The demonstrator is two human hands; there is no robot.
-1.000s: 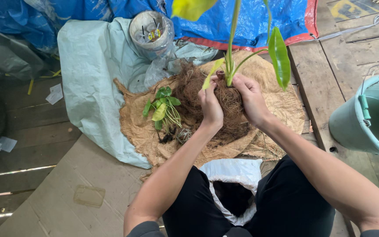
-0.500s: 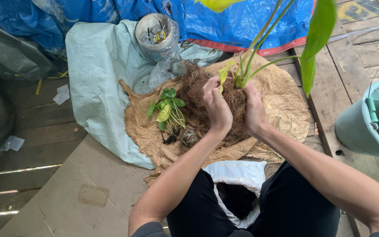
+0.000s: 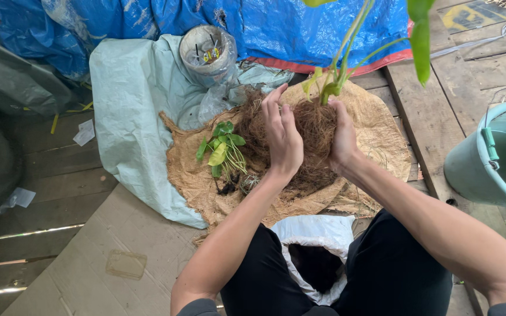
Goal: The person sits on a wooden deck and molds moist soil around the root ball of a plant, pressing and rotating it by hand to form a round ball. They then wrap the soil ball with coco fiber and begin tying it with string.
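- Brown, fibrous husk is making up the ball that both hands are pressing between them, lifted just above a round brown mat
- left hand is cupping the near-left side of the ball, fingers stretched upward and close together, palm lying flat against the fibres
- right hand is wrapping the opposite side, fingers curled around the far face so only its back and thumb are showing
- green plant is rising out of the top of the ball, right between the two thumbs, its long stems leaning up and to the right toward a big leaf hanging near the camera
- loose heap of the same brown fibre is lying on the mat just left of and under the hands
- small leafy seedling is lying on the mat to the left of the left hand, apart from it
- pale green sheet is spreading under the mat, further left of the hands
- clear plastic bag of small items is sitting beyond the left hand, against a blue tarp
- mint green bucket is standing on the planks well to the right of the right arm
- white sack of dark soil is sitting open below the wrists, between the person's knees
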